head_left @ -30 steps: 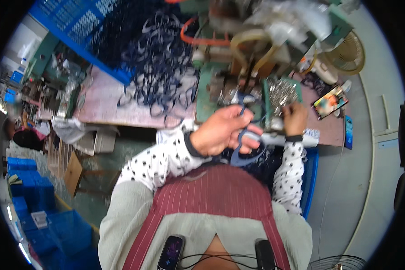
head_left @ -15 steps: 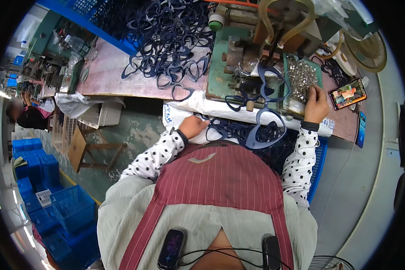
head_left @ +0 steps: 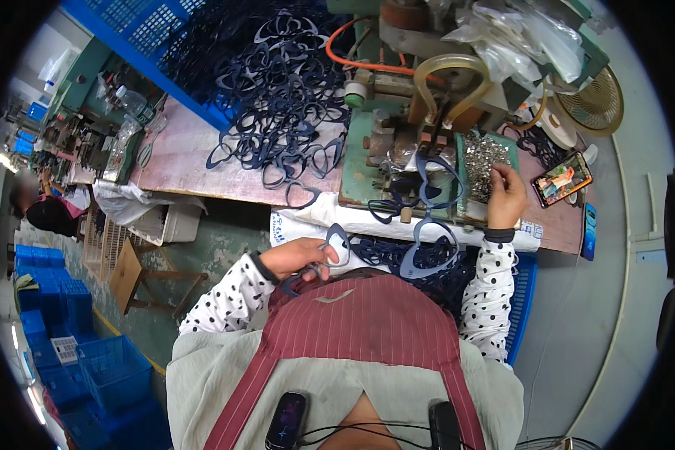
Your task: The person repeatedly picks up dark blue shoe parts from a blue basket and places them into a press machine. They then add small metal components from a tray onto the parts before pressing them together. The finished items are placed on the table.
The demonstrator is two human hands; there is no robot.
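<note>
My left hand [head_left: 296, 259], in front of my apron, is closed on a dark blue eyeglass frame [head_left: 338, 238]; one rim stands up beyond my fingers. My right hand [head_left: 507, 201] is at the near right edge of a tray of small shiny metal parts [head_left: 481, 161]. Its thumb and fingertips are drawn together; whatever sits between them is too small to make out. Between the hands, another blue eyeglass frame [head_left: 435, 259] hangs at the front of a green bench machine [head_left: 360, 176], one rim up against the machine and the other below.
Many eyeglass frames [head_left: 277, 97] lie heaped on the pink tabletop [head_left: 184, 161] beside a blue crate [head_left: 139, 49]. More frames [head_left: 386, 253] fill my lap area by a white sack [head_left: 300, 225]. Right of the tray are a phone [head_left: 562, 180] and a fan [head_left: 592, 101]. Behind left, a person [head_left: 49, 214] sits.
My left hand has lifted an eyeglass frame out of the lap pile and drawn it left towards me. My right hand stays at the metal parts tray. The whole view has shifted slightly.
</note>
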